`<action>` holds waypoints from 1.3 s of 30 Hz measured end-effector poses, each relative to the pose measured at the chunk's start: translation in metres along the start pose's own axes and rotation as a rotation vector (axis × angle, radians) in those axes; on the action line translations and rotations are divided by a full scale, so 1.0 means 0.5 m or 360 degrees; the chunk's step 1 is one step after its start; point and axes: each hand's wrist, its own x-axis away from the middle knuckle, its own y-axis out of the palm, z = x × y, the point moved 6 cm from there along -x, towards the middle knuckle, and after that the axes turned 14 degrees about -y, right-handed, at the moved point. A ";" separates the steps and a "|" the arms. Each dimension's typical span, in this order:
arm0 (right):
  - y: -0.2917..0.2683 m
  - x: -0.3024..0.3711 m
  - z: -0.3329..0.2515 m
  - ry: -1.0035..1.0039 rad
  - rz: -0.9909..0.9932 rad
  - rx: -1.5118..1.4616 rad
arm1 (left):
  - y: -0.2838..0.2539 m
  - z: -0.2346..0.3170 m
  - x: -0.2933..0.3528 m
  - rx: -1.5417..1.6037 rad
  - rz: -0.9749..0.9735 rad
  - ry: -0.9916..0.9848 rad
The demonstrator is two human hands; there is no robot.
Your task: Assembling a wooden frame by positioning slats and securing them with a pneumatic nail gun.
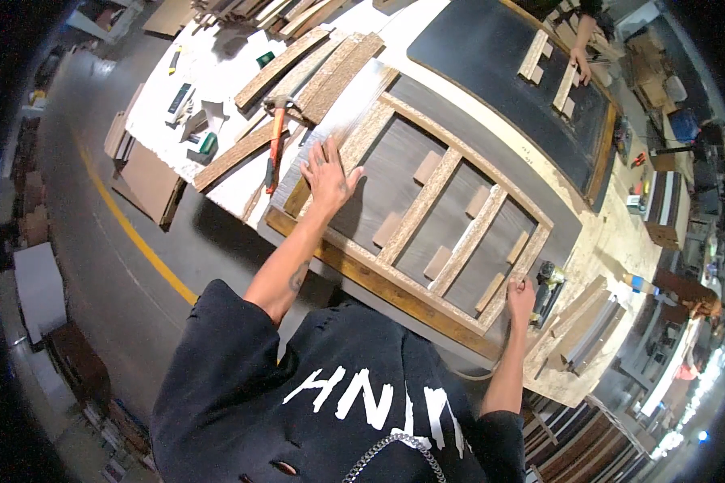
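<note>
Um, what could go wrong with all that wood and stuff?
The metal hammer with an orange-red handle lies near the edge of the white table, beside the bare left hand, so a bump might knock it off. The small tan wooden blocks against the rectangular speckled particleboard frame might shift if they're loose and get nudged.

We spread our left hand (329, 179) flat over the left end of a particleboard frame (421, 207), while our right hand (521, 296) is curled at its right end. The frame lies on a grey panel (407, 145), with small wooden blocks (428, 167) beside its bars. To its left we see an orange-handled hammer (275, 141) near loose board strips (342, 72). A power tool (549, 274) stands just beside our right hand. Across the tabletop (624, 232), a co-worker's hand (580, 66) is at a wooden strip (565, 90) over a black panel (475, 56).
</note>
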 end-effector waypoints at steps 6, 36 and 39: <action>-0.090 0.033 0.035 -0.0060 0.0332 0.0598 | 0.047 0.053 -0.041 -0.0106 -0.0059 -0.0157; -0.443 -0.304 -0.277 -0.0154 -0.0957 0.0083 | 0.068 0.095 -0.171 -0.0361 0.0444 -0.0330; -0.298 -0.360 -0.307 -0.1037 -0.0859 0.0278 | 0.082 0.097 -0.176 -0.0400 0.0578 -0.0230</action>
